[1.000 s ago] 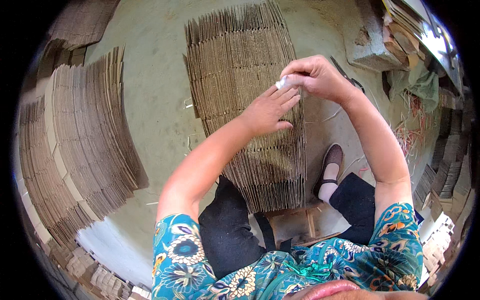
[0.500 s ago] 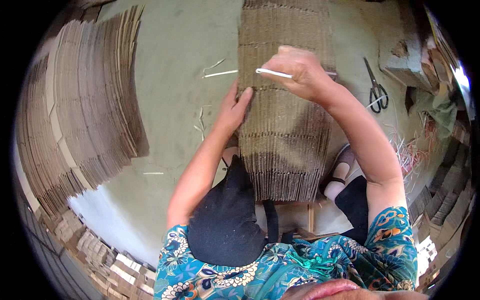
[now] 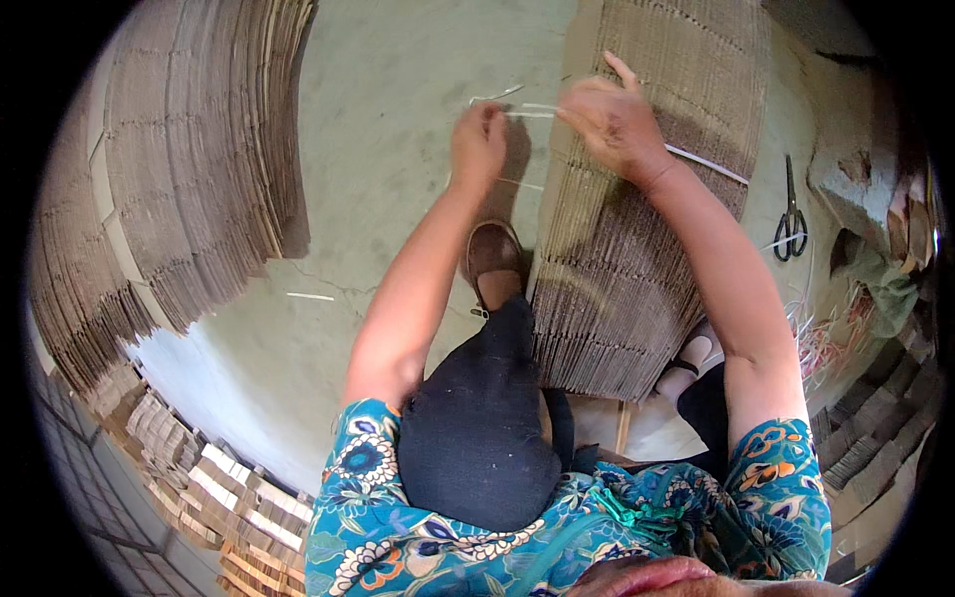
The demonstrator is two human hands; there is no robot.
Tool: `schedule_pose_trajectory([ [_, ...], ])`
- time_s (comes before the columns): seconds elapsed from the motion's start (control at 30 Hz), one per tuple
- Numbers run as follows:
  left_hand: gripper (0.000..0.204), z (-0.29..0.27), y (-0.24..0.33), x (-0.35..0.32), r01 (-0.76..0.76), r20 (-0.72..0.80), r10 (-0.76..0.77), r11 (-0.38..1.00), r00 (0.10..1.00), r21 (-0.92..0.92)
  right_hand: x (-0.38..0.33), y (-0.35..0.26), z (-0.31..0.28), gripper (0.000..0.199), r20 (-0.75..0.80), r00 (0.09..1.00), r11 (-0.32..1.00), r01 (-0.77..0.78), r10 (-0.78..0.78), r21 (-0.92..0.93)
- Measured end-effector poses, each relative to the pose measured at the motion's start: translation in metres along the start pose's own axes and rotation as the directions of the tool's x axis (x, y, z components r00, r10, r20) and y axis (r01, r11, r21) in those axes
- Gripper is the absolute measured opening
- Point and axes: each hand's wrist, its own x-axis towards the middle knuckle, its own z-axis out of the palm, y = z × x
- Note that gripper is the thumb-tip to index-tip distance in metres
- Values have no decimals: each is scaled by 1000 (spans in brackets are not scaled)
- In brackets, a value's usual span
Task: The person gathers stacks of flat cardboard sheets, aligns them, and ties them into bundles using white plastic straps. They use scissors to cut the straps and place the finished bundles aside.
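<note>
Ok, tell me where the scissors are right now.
In the head view the scissors lie on the floor at the right, just beyond the stack of cardboard sheets and outside the right hand.

Short-sleeved teal top [image 3: 557, 537] with floral print; dark trousers [image 3: 477, 428]; brown slip-on shoe [image 3: 492, 254]; white sock [image 3: 686, 363]

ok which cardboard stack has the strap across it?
The flattened cardboard stack under the right hand; a white strap crosses it. The fanned stack at left lies bare, untouched.
</note>
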Motion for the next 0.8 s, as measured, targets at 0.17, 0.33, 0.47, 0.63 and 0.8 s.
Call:
schedule_pose_trajectory([
  [0.17, 25, 3, -4, 19, 112, -359, 36, 917, 932, 383, -5, 2, -4, 8, -17, 998, 997, -54, 55, 52],
  [0.33, 23, -2, -39, 41, -16, -285, 173, 878, 943, 479, -1, -1, -3, 7, -35, 999, 998, -34, 35, 44],
  [0.47, 7, -8, -26, 44, -9, -275, -98, 930, 956, -366, -1, -1, -2, 7, -25, 999, 1000, -23, 23, 9],
  [0.63, 10, -9, 27, 16, 94, 56, -87, 540, 995, -836, -2, 5, -4, 7, -68, 997, 999, -31, 32, 20],
  [0.8, 8, 33, 57, -6, 148, 222, 65, 564, 973, -812, 1, 1, 0, 7, -95, 987, 984, -113, 127, 137],
])
